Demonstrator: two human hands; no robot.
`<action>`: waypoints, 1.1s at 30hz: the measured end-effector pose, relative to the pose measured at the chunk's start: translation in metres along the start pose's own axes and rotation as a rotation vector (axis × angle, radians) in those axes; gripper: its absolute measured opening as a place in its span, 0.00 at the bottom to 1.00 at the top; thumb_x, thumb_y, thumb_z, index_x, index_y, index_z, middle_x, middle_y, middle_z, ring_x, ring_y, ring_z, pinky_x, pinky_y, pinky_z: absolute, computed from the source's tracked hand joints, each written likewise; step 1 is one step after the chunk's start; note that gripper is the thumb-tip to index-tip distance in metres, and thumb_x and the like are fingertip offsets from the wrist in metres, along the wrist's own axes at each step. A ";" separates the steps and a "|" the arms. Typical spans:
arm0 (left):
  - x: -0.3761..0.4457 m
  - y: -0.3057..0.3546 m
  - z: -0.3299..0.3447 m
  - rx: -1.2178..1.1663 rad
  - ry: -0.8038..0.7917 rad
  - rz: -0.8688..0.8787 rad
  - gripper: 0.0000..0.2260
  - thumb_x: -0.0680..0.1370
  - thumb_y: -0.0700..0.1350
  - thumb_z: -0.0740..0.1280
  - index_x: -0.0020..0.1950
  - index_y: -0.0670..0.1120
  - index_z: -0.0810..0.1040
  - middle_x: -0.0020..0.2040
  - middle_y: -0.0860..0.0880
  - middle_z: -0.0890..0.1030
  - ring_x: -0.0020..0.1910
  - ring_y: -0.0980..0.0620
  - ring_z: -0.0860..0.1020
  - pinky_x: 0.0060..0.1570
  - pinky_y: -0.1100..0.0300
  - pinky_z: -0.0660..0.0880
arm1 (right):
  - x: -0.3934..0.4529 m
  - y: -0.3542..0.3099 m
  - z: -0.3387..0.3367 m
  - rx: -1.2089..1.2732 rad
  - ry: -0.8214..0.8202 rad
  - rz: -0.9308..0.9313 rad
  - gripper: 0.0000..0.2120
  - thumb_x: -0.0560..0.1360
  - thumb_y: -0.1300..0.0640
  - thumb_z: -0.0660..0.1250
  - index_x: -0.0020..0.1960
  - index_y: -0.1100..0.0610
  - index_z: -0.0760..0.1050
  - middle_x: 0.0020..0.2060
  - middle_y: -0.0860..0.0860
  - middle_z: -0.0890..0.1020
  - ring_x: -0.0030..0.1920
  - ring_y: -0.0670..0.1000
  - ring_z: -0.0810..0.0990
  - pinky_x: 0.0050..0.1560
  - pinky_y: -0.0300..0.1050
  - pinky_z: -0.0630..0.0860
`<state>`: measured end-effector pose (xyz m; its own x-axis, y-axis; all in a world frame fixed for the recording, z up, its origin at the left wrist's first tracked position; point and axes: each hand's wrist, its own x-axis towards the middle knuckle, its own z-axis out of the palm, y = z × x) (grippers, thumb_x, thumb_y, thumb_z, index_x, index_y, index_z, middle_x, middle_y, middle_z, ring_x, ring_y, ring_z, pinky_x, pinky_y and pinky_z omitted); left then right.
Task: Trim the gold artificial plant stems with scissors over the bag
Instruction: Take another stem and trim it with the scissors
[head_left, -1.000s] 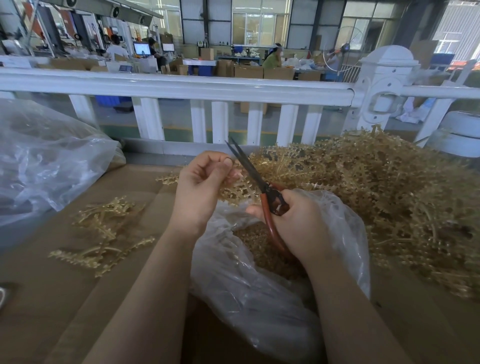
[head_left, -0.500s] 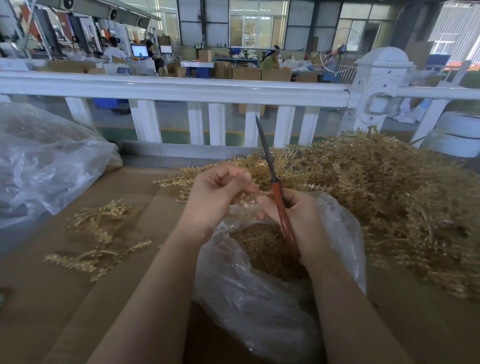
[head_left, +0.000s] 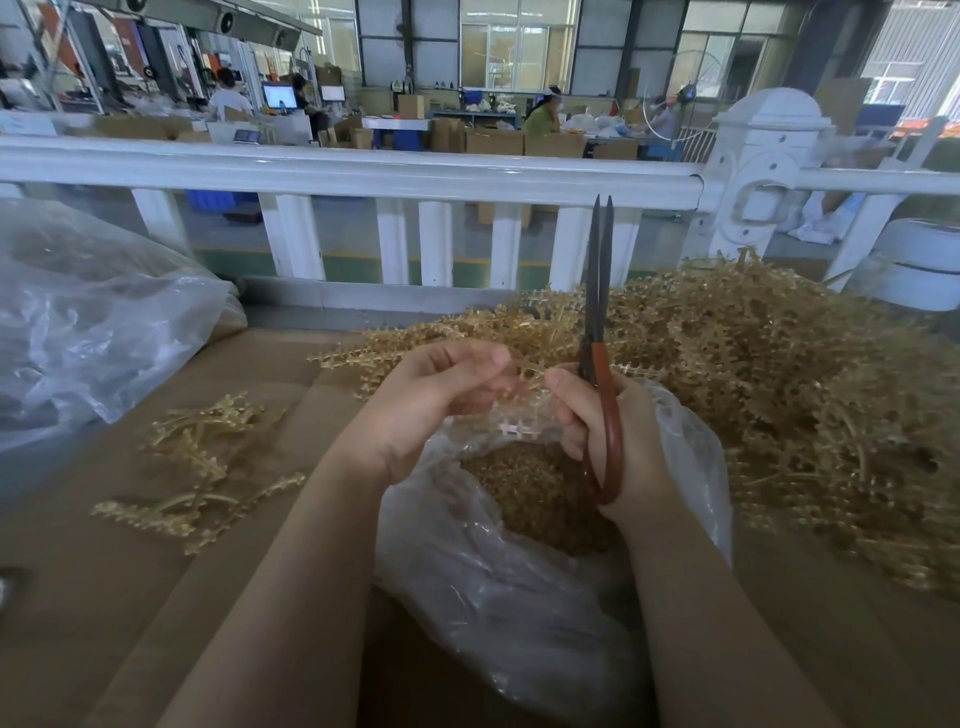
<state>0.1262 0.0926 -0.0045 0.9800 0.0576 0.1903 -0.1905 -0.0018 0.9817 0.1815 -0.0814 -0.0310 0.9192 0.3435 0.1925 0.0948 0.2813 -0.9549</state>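
Scissors (head_left: 602, 364) are now standing nearly upright with the blades together and pointing straight up in front of the white fence (head_left: 363, 176) — a second ago they were leaning left with the blades parted. Both hands are sitting closer together than before, over the mouth of the clear plastic bag (head_left: 519, 597).

The right hand (head_left: 613, 441) is curling round the red handles of the scissors, while its thumb and forefinger are also touching a gold stem (head_left: 524, 374). The left hand (head_left: 436, 405) is pinching that same stem between thumb and fingertips, so the piece is stretching across the small gap between the two hands, just above the bag opening. A short pale bit of stem is lying against the bag's rim below it.

Inside the bag a heap of gold trimmings (head_left: 535, 493) is showing. To the right and behind the hands a big tangled pile of gold stems (head_left: 779, 374) is covering the cardboard-lined desk (head_left: 104, 597). To the left a few loose stems (head_left: 202, 467) are lying on the desk, well apart from the bag — and beyond them a second, larger clear bag (head_left: 88, 332) is resting at the edge.
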 end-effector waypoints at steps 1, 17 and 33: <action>0.000 0.001 -0.001 -0.015 0.021 -0.004 0.15 0.74 0.53 0.69 0.54 0.45 0.84 0.47 0.45 0.86 0.49 0.48 0.83 0.53 0.56 0.76 | 0.000 0.000 0.000 0.008 -0.012 0.002 0.13 0.77 0.58 0.72 0.35 0.50 0.79 0.26 0.47 0.73 0.22 0.45 0.65 0.21 0.37 0.60; -0.001 0.008 0.003 0.167 -0.030 0.059 0.09 0.71 0.53 0.72 0.44 0.48 0.86 0.39 0.52 0.84 0.37 0.59 0.79 0.39 0.69 0.73 | -0.002 -0.003 0.002 -0.002 -0.064 0.021 0.11 0.72 0.51 0.73 0.32 0.45 0.78 0.26 0.47 0.68 0.24 0.46 0.62 0.23 0.39 0.59; 0.008 0.008 -0.005 -0.547 0.381 -0.240 0.06 0.69 0.48 0.74 0.37 0.46 0.85 0.35 0.50 0.82 0.29 0.59 0.78 0.29 0.68 0.77 | -0.002 -0.001 0.001 -0.016 0.044 -0.077 0.22 0.61 0.39 0.75 0.41 0.56 0.76 0.25 0.44 0.71 0.24 0.41 0.69 0.26 0.31 0.66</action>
<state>0.1323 0.0977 0.0048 0.9293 0.3392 -0.1459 -0.0706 0.5509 0.8316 0.1794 -0.0819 -0.0298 0.9248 0.2819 0.2555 0.1715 0.2908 -0.9413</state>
